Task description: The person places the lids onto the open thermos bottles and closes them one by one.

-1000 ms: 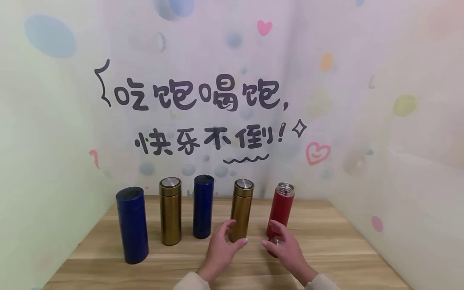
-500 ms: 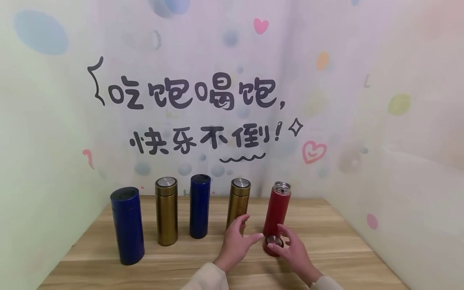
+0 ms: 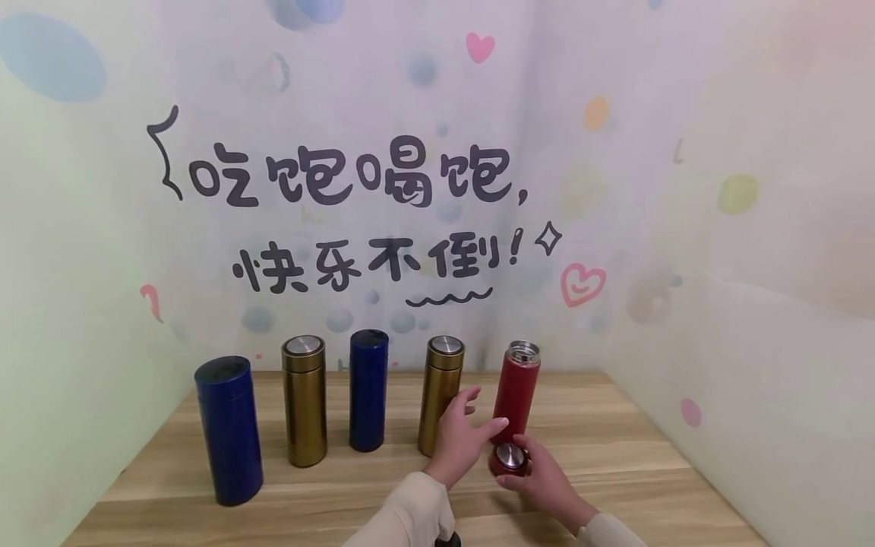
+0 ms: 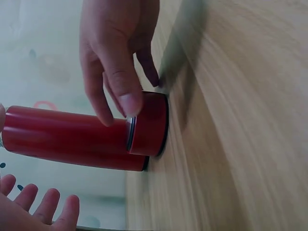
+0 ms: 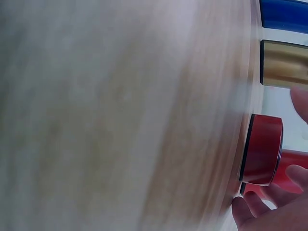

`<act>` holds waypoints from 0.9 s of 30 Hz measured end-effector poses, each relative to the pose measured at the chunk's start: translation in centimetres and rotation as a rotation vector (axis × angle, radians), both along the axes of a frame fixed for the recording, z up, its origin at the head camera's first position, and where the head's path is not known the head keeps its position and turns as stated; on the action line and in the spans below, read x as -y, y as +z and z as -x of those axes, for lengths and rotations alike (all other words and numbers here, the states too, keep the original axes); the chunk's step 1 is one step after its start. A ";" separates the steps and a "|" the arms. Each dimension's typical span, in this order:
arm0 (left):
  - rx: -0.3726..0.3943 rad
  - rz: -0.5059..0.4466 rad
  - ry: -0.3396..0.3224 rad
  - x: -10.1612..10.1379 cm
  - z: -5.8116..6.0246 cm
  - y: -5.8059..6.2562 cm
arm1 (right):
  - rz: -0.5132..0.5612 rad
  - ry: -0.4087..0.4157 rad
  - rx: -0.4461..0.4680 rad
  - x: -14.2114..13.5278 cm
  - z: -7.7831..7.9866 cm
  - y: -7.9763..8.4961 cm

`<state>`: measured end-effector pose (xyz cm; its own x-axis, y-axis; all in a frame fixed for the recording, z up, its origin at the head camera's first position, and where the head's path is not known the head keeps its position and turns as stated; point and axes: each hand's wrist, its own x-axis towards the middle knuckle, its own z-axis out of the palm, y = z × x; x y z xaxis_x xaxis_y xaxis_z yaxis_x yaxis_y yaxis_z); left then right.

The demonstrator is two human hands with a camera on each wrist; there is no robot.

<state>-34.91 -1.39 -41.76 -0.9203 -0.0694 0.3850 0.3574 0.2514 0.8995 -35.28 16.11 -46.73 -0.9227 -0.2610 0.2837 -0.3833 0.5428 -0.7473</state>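
A red thermos bottle [image 3: 516, 391] stands uncapped at the right, its bare steel mouth on top. Its red lid [image 3: 510, 460] with a silver top sits on the table in front. My right hand [image 3: 550, 480] is around the lid, thumb on the near side and fingers beyond it; in the right wrist view the fingers [image 5: 257, 204] are loosely spread beside it, so a firm grip is not plain. Between the gold bottle [image 3: 440, 395] and the red one, my left hand [image 3: 465, 439] has thumb and fingers spread, the thumb close to the red bottle.
Left of these stand a large blue bottle [image 3: 229, 433], another gold bottle [image 3: 305, 403] and a slimmer blue bottle [image 3: 369, 391], all capped. The wooden table [image 3: 342, 501] meets a printed back wall [image 3: 383, 83] and pale side walls.
My left hand has moved right, from in front of the gold bottle toward the red bottle. My right thumb has slid down from over the lid to its near side. The lid stays put.
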 end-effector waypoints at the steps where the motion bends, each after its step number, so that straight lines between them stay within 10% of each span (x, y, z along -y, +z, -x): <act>1: 0.010 -0.005 -0.003 -0.2 0.1 0.1 | -0.014 0.010 -0.002 -0.1 0.0 0.0; 27: 0.104 -0.035 -0.022 -4.0 4.9 2.8 | -0.153 0.108 -0.066 -0.5 0.6 0.3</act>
<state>-39.82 2.64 -38.96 -0.9567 -0.0601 0.2849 0.2666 0.2126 0.9400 -35.90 16.62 -46.40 -0.8678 -0.4019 0.2924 -0.4909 0.6013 -0.6305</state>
